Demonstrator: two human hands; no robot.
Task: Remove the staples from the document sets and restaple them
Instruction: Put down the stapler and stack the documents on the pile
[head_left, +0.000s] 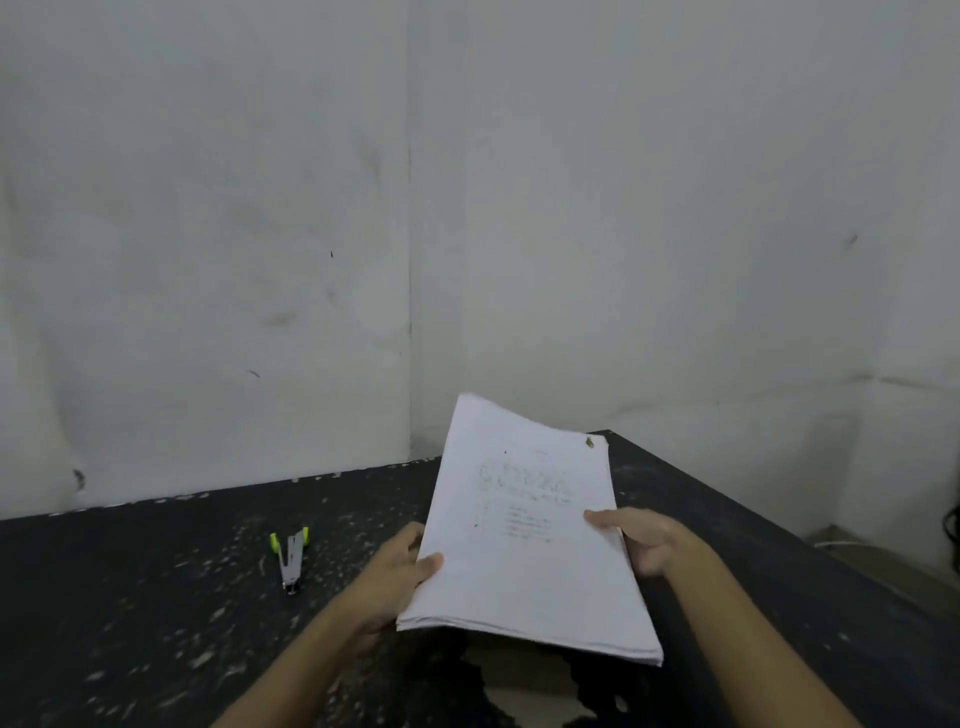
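A thick white document set (524, 551) with faint printed text is held up off the dark table, tilted away from me. My left hand (395, 577) grips its left edge, thumb on top and fingers underneath. On the right edge my right hand (644, 540) holds it the same way. A small dark staple mark (589, 442) shows at the top right corner of the top sheet. A stapler (290, 557) with a yellow-green top and metal body lies on the table to the left, apart from both hands.
The black, paint-flecked table (156, 597) runs into a corner of pale walls (410, 260). Its right edge (831, 551) drops off to a floor. A worn bare patch (524, 680) shows on the table near me, under the papers.
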